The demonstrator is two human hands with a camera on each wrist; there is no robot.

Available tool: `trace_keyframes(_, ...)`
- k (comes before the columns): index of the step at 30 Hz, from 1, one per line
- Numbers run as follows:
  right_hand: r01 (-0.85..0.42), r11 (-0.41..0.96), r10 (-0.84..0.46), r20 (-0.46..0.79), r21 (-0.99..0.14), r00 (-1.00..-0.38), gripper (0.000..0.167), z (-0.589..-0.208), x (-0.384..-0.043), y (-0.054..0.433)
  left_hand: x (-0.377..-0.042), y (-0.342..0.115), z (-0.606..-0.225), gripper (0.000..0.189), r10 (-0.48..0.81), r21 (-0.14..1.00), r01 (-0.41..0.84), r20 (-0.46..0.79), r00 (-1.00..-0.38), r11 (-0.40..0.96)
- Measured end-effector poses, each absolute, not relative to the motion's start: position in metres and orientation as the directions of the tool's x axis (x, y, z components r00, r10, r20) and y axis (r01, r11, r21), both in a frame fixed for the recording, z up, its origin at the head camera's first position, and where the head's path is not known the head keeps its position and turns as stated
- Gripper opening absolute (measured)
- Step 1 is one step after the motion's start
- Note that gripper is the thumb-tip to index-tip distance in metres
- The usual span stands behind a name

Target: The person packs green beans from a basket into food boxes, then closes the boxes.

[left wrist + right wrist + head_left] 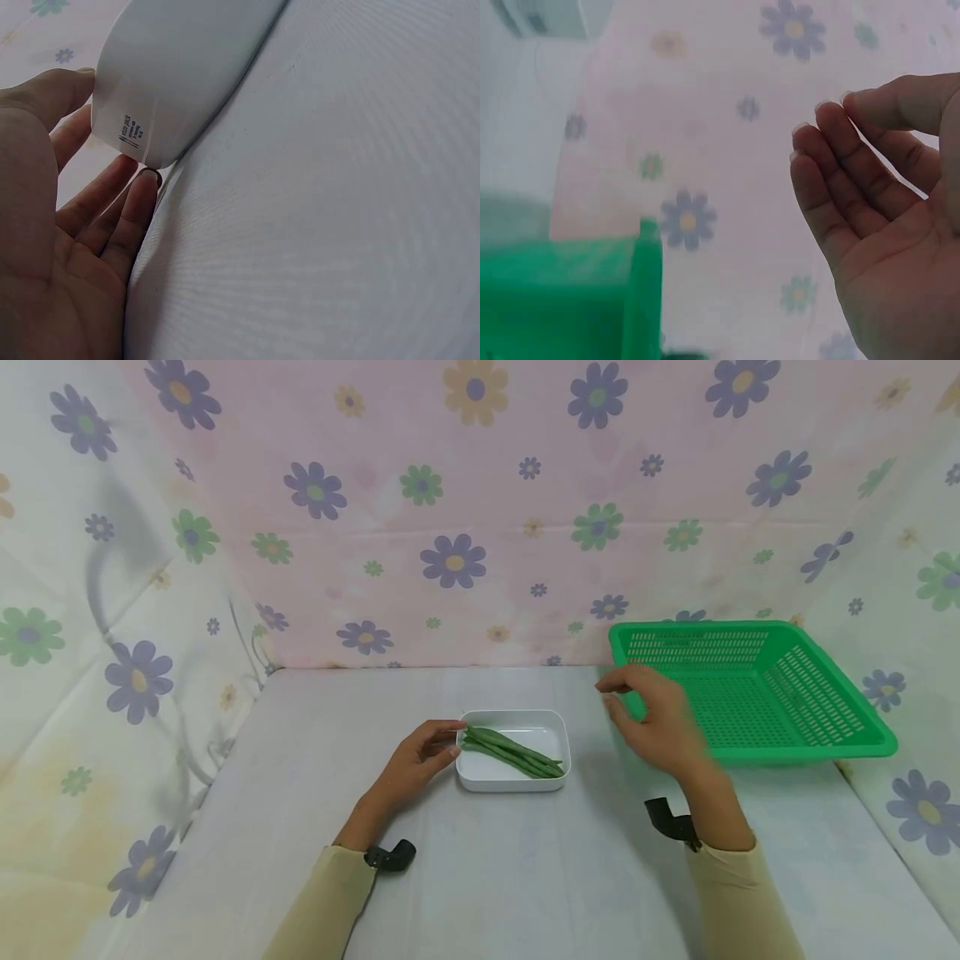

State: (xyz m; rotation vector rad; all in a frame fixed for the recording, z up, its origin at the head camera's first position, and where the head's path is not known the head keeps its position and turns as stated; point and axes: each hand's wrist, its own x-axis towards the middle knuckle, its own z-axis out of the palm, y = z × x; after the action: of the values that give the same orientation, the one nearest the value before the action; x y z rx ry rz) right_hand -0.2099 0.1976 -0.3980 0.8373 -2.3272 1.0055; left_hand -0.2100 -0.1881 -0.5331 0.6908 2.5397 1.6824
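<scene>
Several green beans lie side by side, slanting across a small white rectangular dish. My left hand is at the dish's left end, holding it lightly with thumb and fingers at the wall. In the left wrist view the thumb and fingertips of that hand touch the outside of the dish, near small dark print. My right hand hovers in the air by the left side of a green basket. Its fingers bend loosely toward the thumb in the right wrist view, with nothing between them.
The slotted green basket stands at the back right of the table, covered in pale cloth. A flowered cloth hangs behind the table and along both sides. A black wrist device sits at each cuff.
</scene>
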Motion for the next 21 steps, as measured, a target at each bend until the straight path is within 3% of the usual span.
trace_keyframes(8, -0.563, 0.662, -0.267, 0.547, -0.494, -0.794, 0.026, -0.394, -0.211, 0.25, -0.211, -0.189, -0.533, 0.043, 0.372, 0.88, 0.348, 0.22, -0.902, 0.323)
trace_keyframes(15, -0.42, 0.704, -0.312, 0.281, -0.573, -0.907, 0.032, -0.399, -0.21, 0.284, -0.211, -0.189, -0.534, 0.044, 0.372, 0.878, 0.349, 0.22, -0.902, 0.327)
trace_keyframes(21, -0.383, 0.718, -0.375, 0.14, -0.582, -0.916, 0.037, -0.408, -0.219, 0.291, -0.211, -0.188, -0.533, 0.043, 0.367, 0.876, 0.346, 0.217, -0.905, 0.336)
